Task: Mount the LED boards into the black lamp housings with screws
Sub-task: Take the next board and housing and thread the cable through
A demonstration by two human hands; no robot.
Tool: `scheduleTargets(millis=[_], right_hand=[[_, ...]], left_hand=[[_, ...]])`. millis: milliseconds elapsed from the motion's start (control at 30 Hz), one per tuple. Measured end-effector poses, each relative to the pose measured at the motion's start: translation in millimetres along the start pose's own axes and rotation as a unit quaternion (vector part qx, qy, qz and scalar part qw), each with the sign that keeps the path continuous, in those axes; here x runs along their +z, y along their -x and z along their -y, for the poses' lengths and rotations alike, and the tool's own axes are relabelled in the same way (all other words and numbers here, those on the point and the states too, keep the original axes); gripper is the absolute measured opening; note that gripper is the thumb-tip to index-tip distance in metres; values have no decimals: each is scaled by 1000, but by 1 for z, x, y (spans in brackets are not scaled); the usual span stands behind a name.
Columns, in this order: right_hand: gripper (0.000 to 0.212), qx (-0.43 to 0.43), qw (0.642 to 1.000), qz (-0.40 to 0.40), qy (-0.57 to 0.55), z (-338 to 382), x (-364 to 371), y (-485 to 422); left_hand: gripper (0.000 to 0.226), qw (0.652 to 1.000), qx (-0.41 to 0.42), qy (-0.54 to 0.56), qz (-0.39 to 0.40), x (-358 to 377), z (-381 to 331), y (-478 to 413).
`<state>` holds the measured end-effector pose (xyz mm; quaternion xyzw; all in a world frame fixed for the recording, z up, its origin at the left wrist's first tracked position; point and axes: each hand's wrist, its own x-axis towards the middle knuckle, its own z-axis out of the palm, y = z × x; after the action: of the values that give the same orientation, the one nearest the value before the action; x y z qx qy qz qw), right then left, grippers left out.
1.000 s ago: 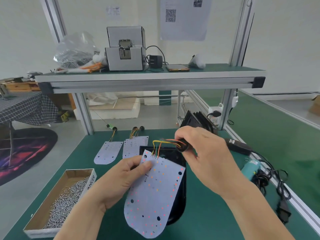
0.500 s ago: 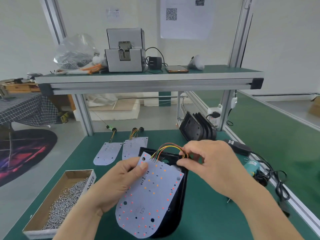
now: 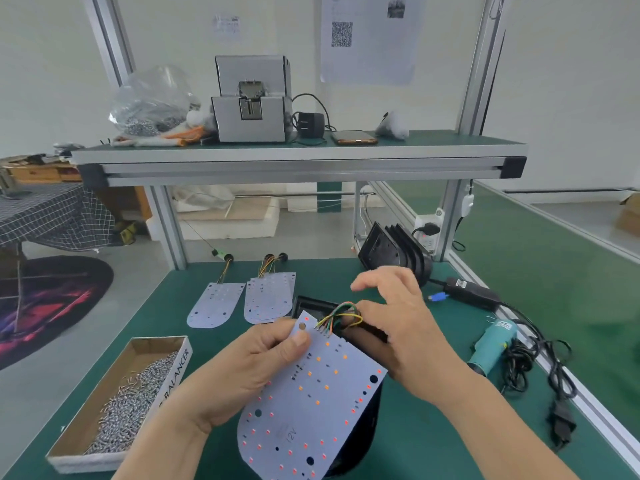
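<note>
L hand [image 3: 249, 372] pinches the LED board [image 3: 311, 403] at its 11 o'clock corner, thumb on top, fingers under. The board sits tilted over the black housing [image 3: 313, 304], not seated yet. R hand [image 3: 398, 327] is at the wire loop [image 3: 341, 315] at the board's 12 o'clock. Its index is splayed up loose, but I can't tell if the thumb side has the wires.

The board is thin, light and stiff-ish, prob. flexes if forced. Hold it by bare edges, off the LEDs. The solder joints at the wires look like the weak spot, so no tugging.

Vs 0.5 s ago, R fingers were closed on the loop and now they're lifted. Vs 1 s ago, the wire end is down by the housing, not held up.

Screws box [image 3: 114, 410] is at 8 o'clock and 2 spare boards [image 3: 268, 299] at 11.
</note>
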<state>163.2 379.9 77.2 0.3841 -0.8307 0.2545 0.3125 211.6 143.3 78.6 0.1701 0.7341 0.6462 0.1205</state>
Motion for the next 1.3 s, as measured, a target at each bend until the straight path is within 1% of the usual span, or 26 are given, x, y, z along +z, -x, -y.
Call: scheduleTargets(millis=[33,67,133,167,200,233,267,300,367,433,500,533,600,633,667,700,733,767,833,900,967,1000,1033,1100,1200,1300], right_hand=[[14,28,999,16,-37,2,0,1],[19,69,994,31,-77,4,0,3],[36,180,972,73,-132,6,0,4],[37,209,962,106,-137,5,0,4],[32,203,962,133,-123,5,-1,4],[21,176,968,145,-104,6,-3,2],[9,152,974,145,-88,8,-4,2],[5,139,976,141,-91,9,-5,2],[13,138,973,149,-109,11,-8,2],[6,139,965,171,-141,10,-12,3],[26,142,957,192,-162,9,-16,5],[26,144,958,191,-155,9,-16,5],[11,150,966,170,-121,11,-12,4],[12,154,970,158,-103,12,-9,4],[15,159,971,150,-94,12,-6,5],[17,170,970,143,-97,13,-5,5],[17,185,967,131,-114,13,-4,6],[16,203,961,119,-147,14,-4,7],[12,230,946,107,-203,15,-3,9],[7,256,931,118,-231,15,-2,7],[23,263,928,137,-225,15,-1,5],[31,259,932,145,-207,15,0,5],[32,251,938,150,-184,17,0,4],[25,236,947,152,-154,20,2,2],[27,240,946,152,-156,17,5,4],[23,231,944,178,-152,15,6,3]], left_hand=[[50,1000,3,0,-1,1,-1,0],[50,1000,9,-9,-2,2,-3,1],[52,998,34,-48,-1,5,-5,2],[54,997,48,-62,1,5,-5,2],[57,996,55,-73,3,6,-5,2],[59,995,56,-80,6,6,-5,3],[58,996,53,-77,11,4,-2,3],[57,997,43,-61,11,2,1,3],[47,1000,19,-20,10,-3,7,2],[34,1000,18,-1,14,-6,5,2],[41,1000,15,10,18,-4,0,2],[45,999,14,14,26,-4,0,1],[44,999,22,-3,41,-2,-2,2],[38,999,24,-13,40,0,-1,3],[37,999,21,-20,37,1,1,2],[46,999,19,-34,33,0,3,1],[54,998,23,-55,29,1,4,1],[56,996,35,-80,22,2,2,1],[46,990,69,-119,20,6,-1,2],[39,985,78,-155,19,7,-4,1],[39,978,79,-192,20,7,-5,-2],[41,975,83,-205,22,7,-5,-3],[44,973,90,-213,27,8,-6,-3],[48,968,103,-225,42,10,-8,-4],[46,965,98,-235,54,12,-7,-8],[47,967,93,-229,57,12,-5,-10]])
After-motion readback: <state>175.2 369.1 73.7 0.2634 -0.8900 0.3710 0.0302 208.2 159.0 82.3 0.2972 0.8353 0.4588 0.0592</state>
